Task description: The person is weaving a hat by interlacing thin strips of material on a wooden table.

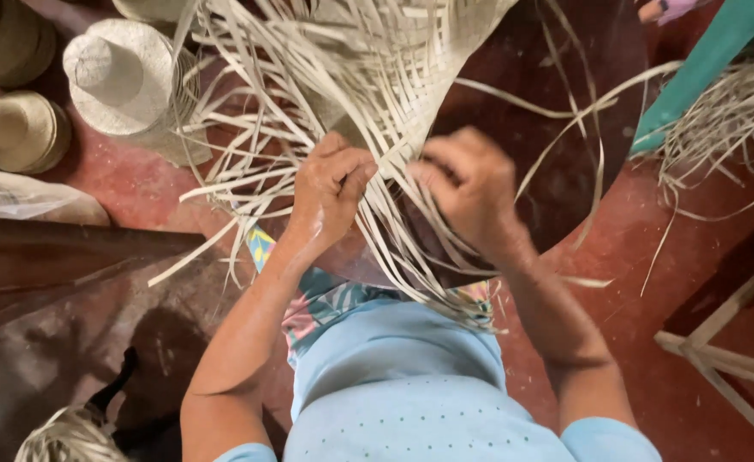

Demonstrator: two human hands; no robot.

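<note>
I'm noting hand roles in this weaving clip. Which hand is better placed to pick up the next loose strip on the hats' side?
Probably the left hand: it is closed on the strips fanning toward the hats. The right hand grips strands on the far side.

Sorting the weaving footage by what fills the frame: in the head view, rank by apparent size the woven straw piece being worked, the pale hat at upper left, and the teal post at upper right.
1. Woven straw piece, largest by far, though nearest the camera.
2. Pale hat.
3. Teal post, cut off by the frame, so its rank against the hat is unsure.
</note>
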